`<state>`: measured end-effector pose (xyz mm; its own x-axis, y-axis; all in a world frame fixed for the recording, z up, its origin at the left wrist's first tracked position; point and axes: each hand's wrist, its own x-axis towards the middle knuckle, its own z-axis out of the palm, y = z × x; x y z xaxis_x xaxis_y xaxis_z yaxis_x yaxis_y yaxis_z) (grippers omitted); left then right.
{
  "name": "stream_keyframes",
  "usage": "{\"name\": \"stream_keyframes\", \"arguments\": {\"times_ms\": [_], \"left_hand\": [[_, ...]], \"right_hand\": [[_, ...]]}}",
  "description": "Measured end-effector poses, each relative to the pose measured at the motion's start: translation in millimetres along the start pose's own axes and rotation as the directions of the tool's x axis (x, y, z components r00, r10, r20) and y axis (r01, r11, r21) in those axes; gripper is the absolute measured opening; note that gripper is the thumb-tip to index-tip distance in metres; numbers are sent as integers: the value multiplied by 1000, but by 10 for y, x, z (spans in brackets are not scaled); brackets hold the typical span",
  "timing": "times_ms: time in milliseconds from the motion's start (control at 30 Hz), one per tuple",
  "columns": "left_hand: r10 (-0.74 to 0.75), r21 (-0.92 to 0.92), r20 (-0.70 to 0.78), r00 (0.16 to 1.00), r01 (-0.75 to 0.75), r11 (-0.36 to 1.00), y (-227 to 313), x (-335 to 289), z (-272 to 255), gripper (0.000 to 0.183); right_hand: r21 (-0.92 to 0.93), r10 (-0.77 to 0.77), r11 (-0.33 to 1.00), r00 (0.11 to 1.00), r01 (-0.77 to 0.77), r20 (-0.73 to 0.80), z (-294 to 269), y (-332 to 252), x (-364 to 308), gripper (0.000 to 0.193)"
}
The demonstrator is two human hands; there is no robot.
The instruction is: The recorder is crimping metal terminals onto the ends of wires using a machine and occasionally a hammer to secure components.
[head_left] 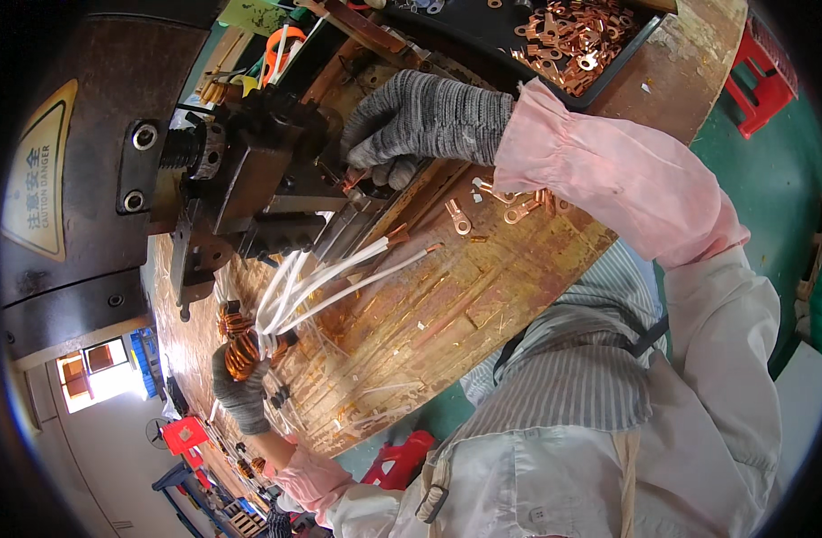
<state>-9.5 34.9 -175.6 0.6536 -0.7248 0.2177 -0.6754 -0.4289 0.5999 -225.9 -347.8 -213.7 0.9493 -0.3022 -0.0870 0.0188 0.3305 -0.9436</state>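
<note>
My left hand point(240, 391), in a grey knit glove, is closed around a copper-wound coil point(242, 357) at the lower left. Several white-sleeved leads point(326, 280) fan out from the coil toward the press, and some have bare copper ends. Higher up, my right hand point(384, 134), also gloved in grey, reaches into the tooling of a dark metal press point(267, 170). Its fingertips pinch a small copper lug point(353, 179) at the die; fingers and tooling partly hide it. Loose copper lugs point(460, 217) lie on the worn wooden bench point(491, 278) below my right wrist.
A black tray point(599, 90) heaped with copper lugs point(568, 40) stands at the top right. The press body point(79, 179) with a yellow warning label fills the left side. Wire scraps litter the bench. A red stool point(761, 76) stands on the green floor beyond the bench edge.
</note>
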Motion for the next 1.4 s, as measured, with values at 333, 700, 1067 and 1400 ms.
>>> {"name": "stream_keyframes", "arguments": {"times_ms": [333,700,1067,1400], "left_hand": [[-20,150,14,1000,18,989,38,-9,-79,55],[-12,234,13,1000,9,972,124,23,-85,54],[4,190,-30,1000,1,982,153,36,-64,52],[50,189,-8,999,-48,981,148,43,-72,49]], "right_hand": [[20,-21,1000,1000,20,17,-6,19,9,16],[-96,-34,995,999,36,20,-1,-25,-78,21],[-292,-91,955,991,58,-101,-10,-146,-202,26],[-223,-305,936,945,273,-121,-331,-69,-551,21]]}}
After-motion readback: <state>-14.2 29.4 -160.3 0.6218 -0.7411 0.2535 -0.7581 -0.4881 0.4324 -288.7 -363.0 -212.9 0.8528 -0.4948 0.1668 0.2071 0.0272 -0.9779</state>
